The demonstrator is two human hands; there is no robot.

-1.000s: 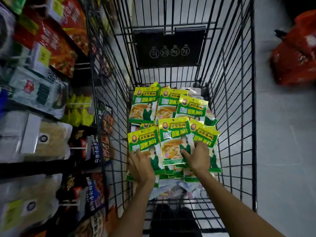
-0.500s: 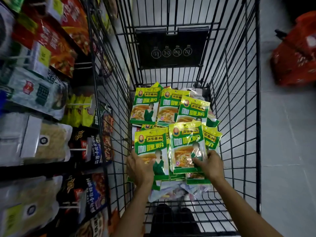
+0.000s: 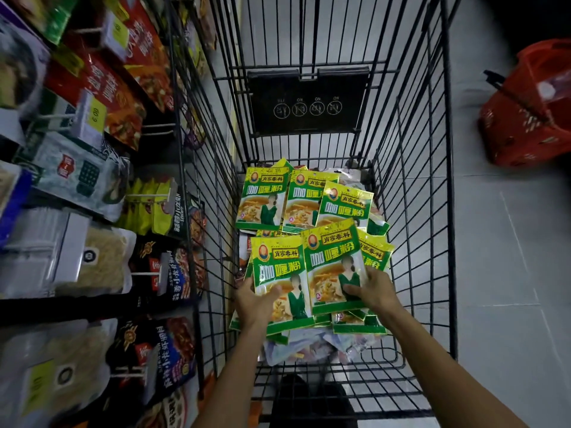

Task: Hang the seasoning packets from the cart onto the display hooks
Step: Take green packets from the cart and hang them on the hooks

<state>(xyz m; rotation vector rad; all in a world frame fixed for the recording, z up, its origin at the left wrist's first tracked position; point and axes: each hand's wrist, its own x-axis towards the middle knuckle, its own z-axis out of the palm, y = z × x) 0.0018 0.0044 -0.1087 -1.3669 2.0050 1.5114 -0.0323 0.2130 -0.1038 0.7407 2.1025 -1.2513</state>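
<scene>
Grey floor point(image 3: 494, 242), red basket point(image 3: 531, 118), cart point(image 3: 432, 180) beside hooks point(image 3: 145, 196)

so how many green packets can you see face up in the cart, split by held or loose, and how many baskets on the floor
green packets held in the hands: 2, one in the left hand and one in the right hand
green packets lying loose with full fronts showing: 3
red basket on the floor: 1
total: 6, with more packets partly buried

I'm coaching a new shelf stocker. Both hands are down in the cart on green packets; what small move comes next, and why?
Probably lift both held packets up out of the cart. The left hand and right hand each already have a grip on a green packet, and the display hooks are on the left.
</scene>
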